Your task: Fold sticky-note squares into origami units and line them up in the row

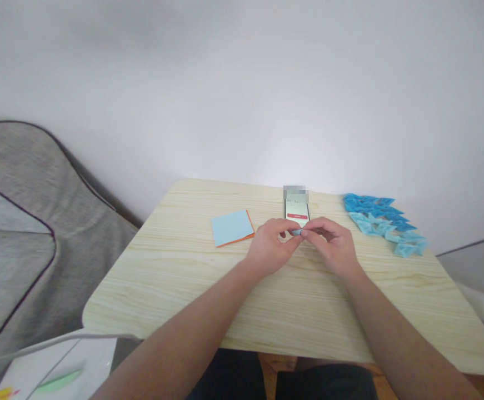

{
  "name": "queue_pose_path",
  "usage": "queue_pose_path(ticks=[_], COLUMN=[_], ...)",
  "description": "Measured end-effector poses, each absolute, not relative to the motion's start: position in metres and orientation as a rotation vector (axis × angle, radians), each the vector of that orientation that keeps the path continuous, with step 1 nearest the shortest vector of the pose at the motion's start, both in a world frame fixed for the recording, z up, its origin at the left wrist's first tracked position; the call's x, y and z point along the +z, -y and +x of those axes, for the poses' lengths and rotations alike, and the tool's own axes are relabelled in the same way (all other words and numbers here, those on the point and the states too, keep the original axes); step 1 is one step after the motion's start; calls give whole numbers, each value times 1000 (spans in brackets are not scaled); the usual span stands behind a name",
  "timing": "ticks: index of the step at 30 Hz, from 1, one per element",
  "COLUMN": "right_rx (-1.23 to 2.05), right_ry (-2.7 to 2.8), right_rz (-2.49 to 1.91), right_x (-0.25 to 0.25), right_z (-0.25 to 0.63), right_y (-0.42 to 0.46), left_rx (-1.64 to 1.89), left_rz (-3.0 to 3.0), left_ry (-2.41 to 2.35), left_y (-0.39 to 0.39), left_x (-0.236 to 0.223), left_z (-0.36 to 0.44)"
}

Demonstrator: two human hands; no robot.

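Note:
My left hand (270,247) and my right hand (332,246) meet over the middle of a light wooden table (183,289). Both pinch a small light blue piece of paper (297,232) between their fingertips; most of it is hidden by the fingers. Just behind the hands lies a phone (297,211) with its screen lit. A stack of square paper sheets (232,227), light blue on top with orange edges, lies to the left of my left hand.
Several folded blue paper pieces (381,222) lie in a pile at the table's far right. A grey fabric-covered object (20,222) stands to the left. A white cable (50,341) and white surface sit at lower left. A white wall is behind.

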State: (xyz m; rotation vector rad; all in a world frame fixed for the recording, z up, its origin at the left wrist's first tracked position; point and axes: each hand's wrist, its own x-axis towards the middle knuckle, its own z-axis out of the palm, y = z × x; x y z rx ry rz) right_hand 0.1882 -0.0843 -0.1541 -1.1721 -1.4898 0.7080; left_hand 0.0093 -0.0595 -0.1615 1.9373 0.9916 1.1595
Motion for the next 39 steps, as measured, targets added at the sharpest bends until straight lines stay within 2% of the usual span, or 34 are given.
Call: queue_pose_path(ticks=[15,29,39], right_rx=[715,785,824], right_ry=[1426,1435,1327], right_rz=[-1194,-1214,-1172], right_x=[-156,-161,-158], right_z=[188,187,185], right_y=[85,84,82], left_rx=[1068,1140,1215], left_rz=[1851,1940,1695], left_ry=[-999,-1096,-1116], left_y=[59,61,60], left_x=[-157,-155,-159], left_z=[8,8,12])
